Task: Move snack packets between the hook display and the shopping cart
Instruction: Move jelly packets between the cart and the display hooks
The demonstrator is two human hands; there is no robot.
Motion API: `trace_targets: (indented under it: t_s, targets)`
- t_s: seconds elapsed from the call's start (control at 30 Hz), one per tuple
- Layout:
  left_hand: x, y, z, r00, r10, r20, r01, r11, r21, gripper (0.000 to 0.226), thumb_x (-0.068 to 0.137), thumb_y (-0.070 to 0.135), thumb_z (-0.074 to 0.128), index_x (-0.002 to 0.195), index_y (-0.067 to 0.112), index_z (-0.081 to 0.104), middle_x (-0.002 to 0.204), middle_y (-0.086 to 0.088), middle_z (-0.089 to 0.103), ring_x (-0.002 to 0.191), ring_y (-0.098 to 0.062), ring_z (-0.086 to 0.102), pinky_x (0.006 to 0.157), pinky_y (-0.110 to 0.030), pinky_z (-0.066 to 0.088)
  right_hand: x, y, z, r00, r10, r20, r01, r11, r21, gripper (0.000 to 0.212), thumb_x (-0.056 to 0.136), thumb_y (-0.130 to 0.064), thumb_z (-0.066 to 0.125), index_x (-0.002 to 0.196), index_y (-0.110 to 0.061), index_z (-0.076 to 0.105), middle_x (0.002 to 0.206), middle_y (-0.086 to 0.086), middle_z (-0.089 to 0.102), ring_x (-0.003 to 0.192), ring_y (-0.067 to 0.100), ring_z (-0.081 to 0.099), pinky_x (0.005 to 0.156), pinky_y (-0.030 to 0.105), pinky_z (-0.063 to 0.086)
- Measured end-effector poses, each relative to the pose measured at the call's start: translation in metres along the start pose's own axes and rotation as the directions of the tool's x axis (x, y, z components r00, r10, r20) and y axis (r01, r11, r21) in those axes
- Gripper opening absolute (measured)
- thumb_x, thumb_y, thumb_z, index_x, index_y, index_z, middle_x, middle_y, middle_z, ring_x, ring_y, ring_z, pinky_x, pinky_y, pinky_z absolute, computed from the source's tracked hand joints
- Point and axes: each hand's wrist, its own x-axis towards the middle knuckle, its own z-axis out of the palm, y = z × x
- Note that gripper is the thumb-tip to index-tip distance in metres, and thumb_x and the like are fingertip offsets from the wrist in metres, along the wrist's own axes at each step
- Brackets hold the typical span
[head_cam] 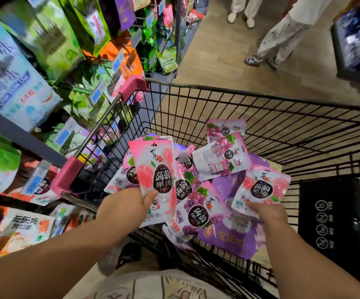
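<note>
Left hand (pixel 129 203) pinches a peach packet (pixel 153 169), right hand (pixel 264 211) a second packet (pixel 261 188) in the cart (pixel 261 98). I'd keep their tops free for hooking.

Shop aisle with a wood-look floor and two bystanders.
The tan plank floor (pixel 217 61) runs up the aisle, evenly lit. At its far end stands a person in white trousers and white shoes (pixel 241 9), and nearer a person in pale patterned trousers and patterned shoes (pixel 282 39). A dark display unit (pixel 356 39) stands at the right edge, blurred.
</note>
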Motion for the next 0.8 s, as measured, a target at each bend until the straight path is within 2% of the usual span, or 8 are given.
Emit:
trace_targets:
  t_s: [0.23, 0.37, 0.43, 0.53, 0.57, 0.67, 0.73, 0.8]
  targets:
    - [-0.006, -0.002, -0.009, 0.999, 0.020, 0.045, -0.014, 0.992, -0.126, 0.056, 0.097, 0.059, 0.023, 0.085, 0.012, 0.051, 0.096, -0.011, 0.061, 0.102, -0.030, 0.060, 0.080, -0.035, 0.044, -0.013, -0.032, -0.025, 0.974, -0.225, 0.024, 0.223, 0.972, 0.071, 0.071, 0.031, -0.046, 0.090, 0.092, -0.015, 0.069, 0.085, 0.001, 0.075, 0.078, 0.024, 0.072, 0.082, 0.049, 0.059]
    - [-0.004, -0.009, -0.009, 0.997, -0.025, 0.070, 0.048, 0.935, -0.350, 0.056, 0.096, 0.058, 0.031, 0.074, 0.011, 0.051, 0.093, -0.016, 0.062, 0.098, -0.032, 0.061, 0.080, -0.035, 0.045, -0.076, -0.085, -0.031, 0.915, -0.378, 0.141, 0.367, 0.925, 0.102, 0.046, 0.059, -0.019, 0.093, 0.094, -0.018, 0.062, 0.091, 0.002, 0.071, 0.078, 0.018, 0.067, 0.082, 0.037, 0.054]
    - [-0.003, -0.013, -0.013, 0.997, -0.061, 0.053, 0.079, 0.882, -0.464, 0.056, 0.095, 0.058, 0.037, 0.078, 0.006, 0.054, 0.092, -0.018, 0.061, 0.096, -0.034, 0.061, 0.080, -0.036, 0.044, -0.102, -0.109, -0.029, 0.866, -0.452, 0.213, 0.439, 0.892, 0.108, 0.056, 0.059, -0.021, 0.093, 0.103, -0.016, 0.058, 0.096, 0.001, 0.069, 0.084, 0.018, 0.067, 0.085, 0.037, 0.054]
    - [-0.010, -0.025, -0.032, 0.994, -0.107, 0.012, 0.096, 0.824, -0.559, 0.056, 0.097, 0.051, 0.037, 0.110, 0.002, 0.059, 0.094, -0.019, 0.061, 0.094, -0.033, 0.058, 0.077, -0.034, 0.042, -0.145, -0.143, -0.024, 0.786, -0.539, 0.303, 0.535, 0.838, 0.103, 0.064, 0.061, -0.024, 0.092, 0.108, -0.019, 0.050, 0.098, -0.002, 0.066, 0.088, 0.018, 0.067, 0.081, 0.038, 0.056]
    - [-0.015, -0.032, -0.044, 0.995, -0.102, -0.019, 0.071, 0.804, -0.590, 0.051, 0.098, 0.049, 0.037, 0.111, 0.004, 0.060, 0.087, -0.015, 0.058, 0.089, -0.032, 0.057, 0.073, -0.032, 0.040, -0.160, -0.154, -0.021, 0.755, -0.570, 0.323, 0.567, 0.816, 0.114, 0.062, 0.062, -0.023, 0.091, 0.109, -0.020, 0.050, 0.097, -0.003, 0.066, 0.087, 0.016, 0.066, 0.077, 0.035, 0.055]
    - [-0.036, -0.059, -0.080, 0.980, -0.161, -0.115, 0.048, 0.759, -0.649, 0.047, 0.098, 0.045, 0.042, 0.069, 0.009, 0.051, 0.064, -0.010, 0.042, 0.074, -0.029, 0.053, 0.064, -0.031, 0.033, -0.209, -0.185, -0.011, 0.669, -0.651, 0.359, 0.650, 0.746, 0.143, 0.059, 0.062, -0.022, 0.091, 0.107, -0.021, 0.054, 0.094, -0.005, 0.066, 0.082, 0.010, 0.064, 0.069, 0.025, 0.053]
    - [-0.053, -0.082, -0.101, 0.951, -0.234, -0.203, 0.033, 0.728, -0.685, 0.037, 0.102, 0.036, 0.039, 0.080, 0.010, 0.055, 0.063, -0.008, 0.033, 0.077, -0.028, 0.054, 0.068, -0.033, 0.037, -0.240, -0.203, -0.003, 0.606, -0.689, 0.398, 0.682, 0.708, 0.186, 0.056, 0.062, -0.020, 0.091, 0.103, -0.022, 0.054, 0.094, -0.006, 0.067, 0.081, 0.007, 0.063, 0.060, 0.017, 0.050]
    - [-0.069, -0.103, -0.121, 0.928, -0.276, -0.250, -0.006, 0.660, -0.751, 0.044, 0.099, 0.042, 0.044, 0.097, -0.001, 0.056, 0.067, -0.007, 0.043, 0.074, -0.024, 0.054, 0.077, -0.037, 0.046, -0.272, -0.219, 0.004, 0.530, -0.731, 0.431, 0.710, 0.660, 0.247, 0.055, 0.061, -0.015, 0.091, 0.102, -0.022, 0.055, 0.096, -0.007, 0.068, 0.079, 0.000, 0.062, 0.055, 0.010, 0.045]
